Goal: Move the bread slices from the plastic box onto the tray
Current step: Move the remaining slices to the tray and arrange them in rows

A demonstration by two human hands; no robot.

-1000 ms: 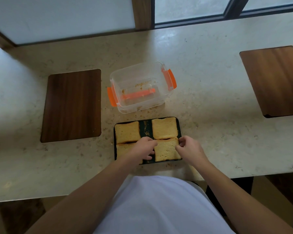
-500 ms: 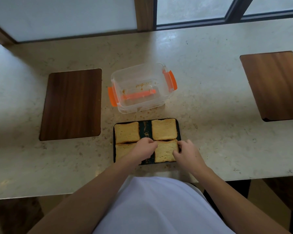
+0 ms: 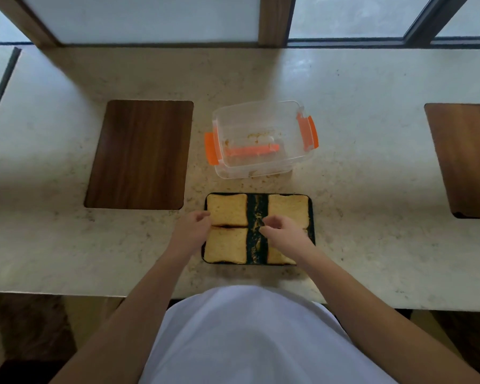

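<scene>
A dark tray (image 3: 257, 246) lies near the counter's front edge with bread slices in two columns and a bare strip between them. The far left slice (image 3: 227, 209), near left slice (image 3: 227, 245) and far right slice (image 3: 288, 207) show fully. My right hand (image 3: 287, 235) covers most of the near right slice (image 3: 277, 259), its curled fingertips at the slice's inner edge. My left hand (image 3: 190, 231) sits at the tray's left edge, fingers loosely curled against the seam of the two left slices. The clear plastic box (image 3: 297, 162) with orange clips stands behind the tray and holds only crumbs.
The pale stone counter (image 3: 372, 217) has dark wooden inlays at the left (image 3: 139, 155) and at the far right (image 3: 466, 159). A window frame runs along the back. The counter's front edge is just below the tray, close to my body.
My left hand has moved from the tray's middle to its left edge. My right hand has shifted left, onto the near right slice. The near slices now sit apart, with the bare strip between them.
</scene>
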